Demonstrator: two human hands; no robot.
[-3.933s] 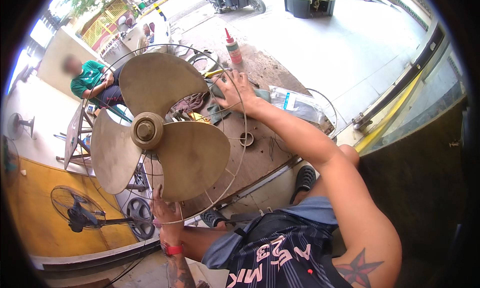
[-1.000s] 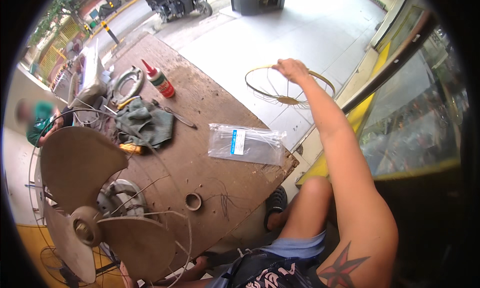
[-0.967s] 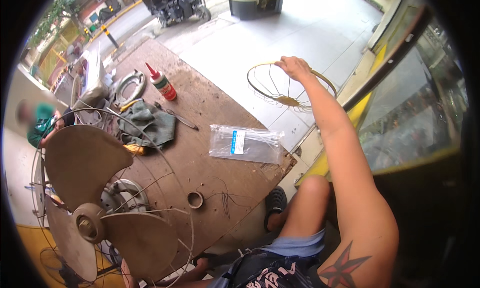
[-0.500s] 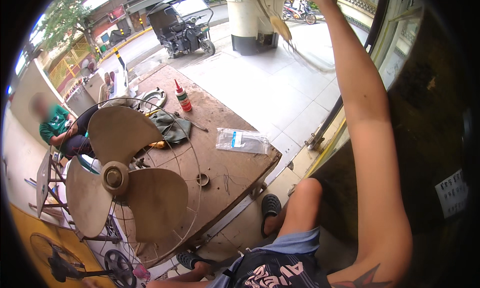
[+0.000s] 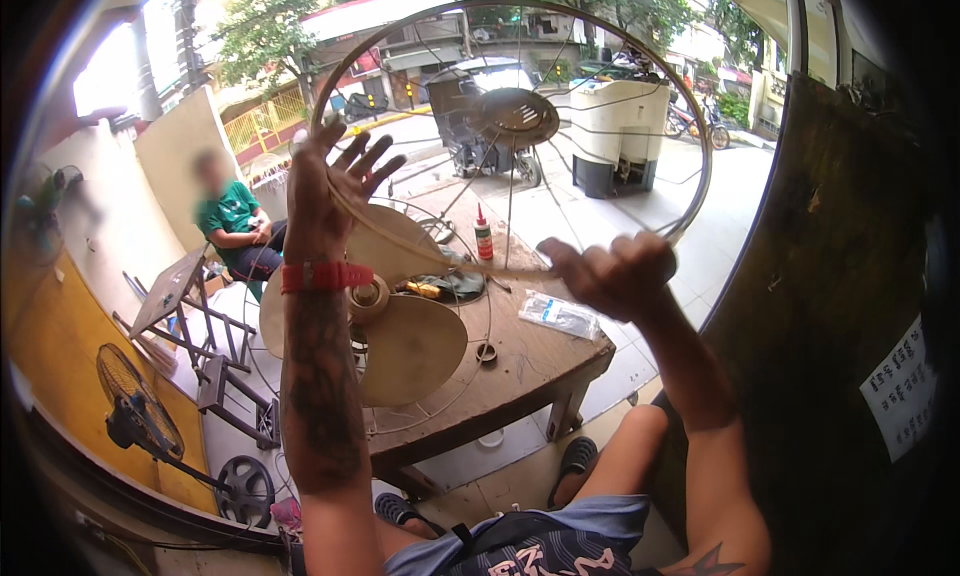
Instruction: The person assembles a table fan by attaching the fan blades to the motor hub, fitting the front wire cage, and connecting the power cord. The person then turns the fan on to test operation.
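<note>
Half a second ago the right hand (image 5: 615,276) held the wire guard (image 5: 514,116) out at the upper edge of view; now it has been brought in front of the body, and the left hand (image 5: 320,191) has come up to meet it. The right hand's fingers curl around the lower rim, while the left is spread open, the rim lying against it. Both hands thus seem taken up with the guard, neither steadying the bladed fan (image 5: 410,346) beyond and below the left hand. Under the right hand, the tabletop (image 5: 540,361) bears a clear packet (image 5: 558,315).
</note>
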